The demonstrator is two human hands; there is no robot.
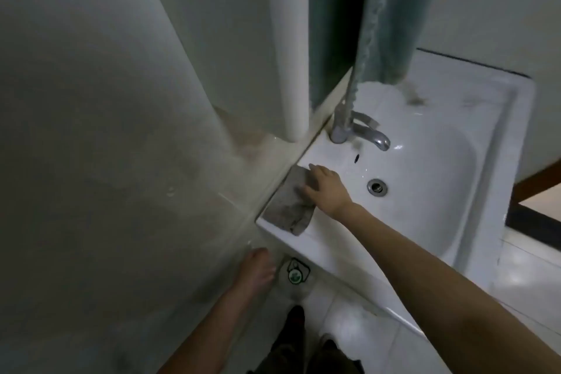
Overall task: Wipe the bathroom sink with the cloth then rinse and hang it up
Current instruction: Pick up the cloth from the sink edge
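A grey cloth (283, 205) lies flat on the left rim of the white bathroom sink (431, 118). My right hand (324, 188) presses on the cloth's right edge with fingers spread over it. A chrome tap (361, 130) stands at the back of the basin, and the drain (377, 187) sits in the basin floor just right of my hand. No water runs from the tap. My left hand (258, 270) hangs below the sink's front corner against the wall, fingers loosely together and holding nothing.
A teal towel (391, 15) hangs over the back of the sink, with a white pipe (291, 48) beside it. The grey wall stands close on the left. A green-and-white bottle (296, 273) sits on the tiled floor under the sink, near my feet.
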